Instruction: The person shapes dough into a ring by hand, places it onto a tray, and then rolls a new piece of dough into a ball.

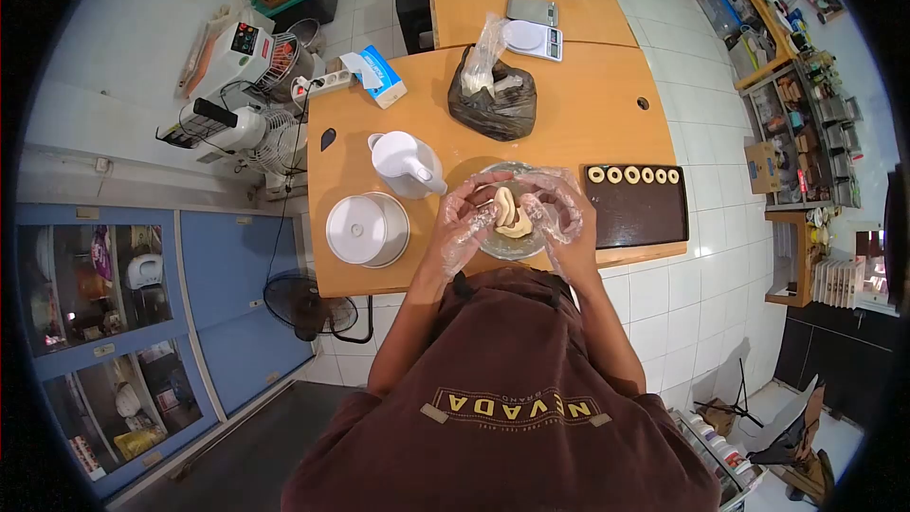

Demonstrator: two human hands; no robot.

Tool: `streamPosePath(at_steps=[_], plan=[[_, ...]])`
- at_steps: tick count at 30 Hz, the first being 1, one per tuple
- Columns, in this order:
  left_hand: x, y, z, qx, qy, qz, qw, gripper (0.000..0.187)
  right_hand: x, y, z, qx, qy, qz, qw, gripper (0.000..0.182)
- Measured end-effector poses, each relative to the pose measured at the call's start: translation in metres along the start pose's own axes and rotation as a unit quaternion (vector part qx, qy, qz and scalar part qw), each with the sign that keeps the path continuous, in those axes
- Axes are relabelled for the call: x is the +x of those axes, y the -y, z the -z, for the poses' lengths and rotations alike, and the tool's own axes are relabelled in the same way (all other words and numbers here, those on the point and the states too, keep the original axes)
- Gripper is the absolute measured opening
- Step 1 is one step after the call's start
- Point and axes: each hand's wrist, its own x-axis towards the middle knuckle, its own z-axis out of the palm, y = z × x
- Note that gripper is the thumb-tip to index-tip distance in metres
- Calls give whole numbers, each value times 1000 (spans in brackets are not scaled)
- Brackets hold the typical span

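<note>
Both of my hands wear clear plastic gloves and meet above a round metal bowl (512, 248) at the table's front edge. Pale dough (519, 226) is between them, folded and uneven in shape. My left hand (466, 218) closes its fingers on the dough's left side. From the other side, my right hand (557, 216) grips it with curled fingers. Much of the bowl's inside is hidden by the hands and dough. To the right lies a dark baking tray (637, 213), with a row of several ring-shaped dough pieces (633, 174) along its far edge.
Left of the bowl stand a white pitcher (403, 163) and a white lidded tub (365, 230). Behind it sit a black plastic bag (493, 109), a white kitchen scale (533, 40) and a blue-and-white carton (381, 78). A fan (308, 306) stands below the table's left side.
</note>
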Motion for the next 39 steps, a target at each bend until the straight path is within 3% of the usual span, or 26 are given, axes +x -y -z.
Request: streamPosePath(at_steps=[4, 9, 20, 39], plan=[[0, 4, 3, -31, 29, 15, 999, 67, 4, 0, 10, -38, 83, 28, 995, 40], [2, 5, 3, -52, 38, 29, 997, 80, -2, -13, 10, 7, 80, 25, 996, 41], [-1, 16, 6, -95, 33, 15, 995, 65, -6, -10, 2, 23, 32, 21, 999, 30], [-4, 35, 3, -178, -22, 23, 984, 59, -6, -8, 5, -33, 15, 62, 997, 20]])
